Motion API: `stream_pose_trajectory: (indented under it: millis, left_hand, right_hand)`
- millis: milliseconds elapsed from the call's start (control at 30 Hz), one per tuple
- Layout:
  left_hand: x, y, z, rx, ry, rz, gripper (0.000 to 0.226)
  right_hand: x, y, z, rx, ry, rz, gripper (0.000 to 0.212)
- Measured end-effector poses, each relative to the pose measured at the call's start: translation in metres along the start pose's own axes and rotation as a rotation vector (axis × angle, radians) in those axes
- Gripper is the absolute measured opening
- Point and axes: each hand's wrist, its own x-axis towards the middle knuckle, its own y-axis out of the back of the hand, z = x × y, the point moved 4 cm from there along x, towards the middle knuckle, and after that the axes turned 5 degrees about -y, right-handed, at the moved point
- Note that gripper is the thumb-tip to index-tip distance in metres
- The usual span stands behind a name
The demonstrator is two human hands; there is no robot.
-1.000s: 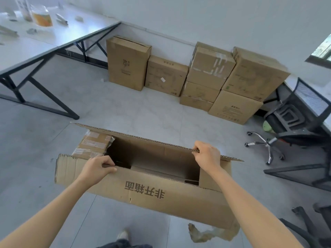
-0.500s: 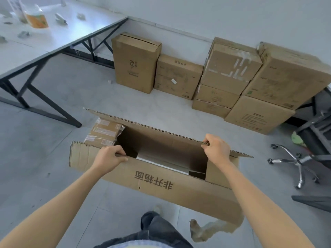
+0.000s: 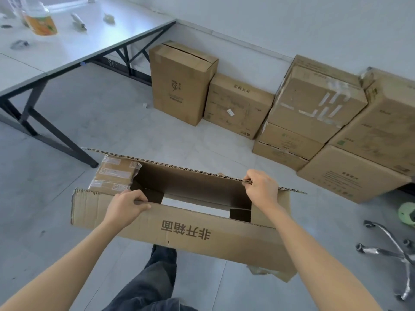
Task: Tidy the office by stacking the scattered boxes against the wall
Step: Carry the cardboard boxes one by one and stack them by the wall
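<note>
While both hands grip the open box (image 3: 202, 241), left hand (image 3: 125, 207) curls over near flap, right hand (image 3: 261, 187) pinches far flap, stacked boxes (image 3: 314, 113) beyond.

Showed plain tan cardboard on the open box (image 3: 202, 239), with dark brown characters printed along the near flap and a deeper brown inside. Held a paler tan parcel (image 3: 114, 176), banded with glossy clear tape. Repeated the same tan along the wall: a dark swirl logo on the tall box (image 3: 179, 86), torn white tape strips on the taped box (image 3: 314, 104), small green marks on the lower box (image 3: 289, 138). Set all this against a pale grey tiled floor (image 3: 112, 122), a white wall (image 3: 292, 25), a white surface (image 3: 74, 46) on black legs, an orange-labelled jar (image 3: 40, 23), dark blue-grey trousers (image 3: 152, 279), a chrome chair base (image 3: 390, 248) and a pale green object (image 3: 407, 214).
</note>
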Motion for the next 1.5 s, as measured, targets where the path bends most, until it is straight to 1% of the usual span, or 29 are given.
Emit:
stream_pose_trajectory:
  millis: [167, 267, 300, 400, 500, 633, 800, 867, 1000, 1133, 1233, 1300, 1367, 1500]
  left_hand:
    - [0.096, -0.008, 0.002, -0.012, 0.017, 0.010, 0.013]
    - [0.163, -0.007, 0.010, -0.033, 0.021, -0.029, 0.013]
    - [0.186, -0.008, 0.012, -0.036, 0.024, -0.047, 0.014]
    - [0.249, -0.011, 0.025, -0.026, 0.005, -0.085, 0.014]
    - [0.299, -0.012, 0.043, 0.010, -0.025, -0.117, 0.011]
    - [0.359, -0.020, 0.066, 0.047, -0.041, -0.129, 0.010]
    - [0.442, -0.038, 0.099, 0.087, -0.057, -0.107, 0.004]
    - [0.471, -0.045, 0.109, 0.086, -0.042, -0.106, 0.006]
    - [0.544, -0.064, 0.133, 0.129, 0.026, -0.119, 0.008]
    - [0.604, -0.075, 0.156, 0.135, 0.077, -0.118, 0.005]
    - [0.644, -0.081, 0.171, 0.129, 0.095, -0.134, 0.007]
    - [0.672, -0.086, 0.182, 0.109, 0.096, -0.108, 0.008]
    - [0.702, -0.097, 0.190, 0.119, 0.086, -0.106, 0.003]
    - [0.762, -0.117, 0.195, 0.156, 0.076, -0.121, 0.007]
  right_hand:
    - [0.100, -0.018, -0.001, -0.024, 0.022, -0.052, 0.003]
    - [0.161, -0.026, -0.004, -0.068, 0.015, -0.080, 0.018]
    - [0.181, -0.028, -0.004, -0.078, 0.000, -0.086, 0.020]
    - [0.233, -0.030, 0.003, -0.102, -0.046, -0.074, 0.012]
    - [0.274, -0.030, 0.015, -0.125, -0.123, -0.068, 0.005]
    - [0.326, -0.033, 0.042, -0.090, -0.187, -0.040, 0.019]
    - [0.410, -0.048, 0.078, -0.068, -0.192, -0.028, 0.022]
    - [0.446, -0.056, 0.087, -0.067, -0.180, -0.057, 0.020]
    - [0.535, -0.074, 0.115, -0.087, -0.161, -0.147, 0.005]
    - [0.613, -0.089, 0.137, -0.101, -0.161, -0.230, 0.015]
    - [0.664, -0.097, 0.149, -0.086, -0.165, -0.282, 0.016]
    - [0.694, -0.102, 0.157, -0.076, -0.172, -0.301, 0.018]
    - [0.725, -0.110, 0.166, -0.096, -0.189, -0.320, 0.019]
    - [0.786, -0.133, 0.181, -0.138, -0.204, -0.361, 0.020]
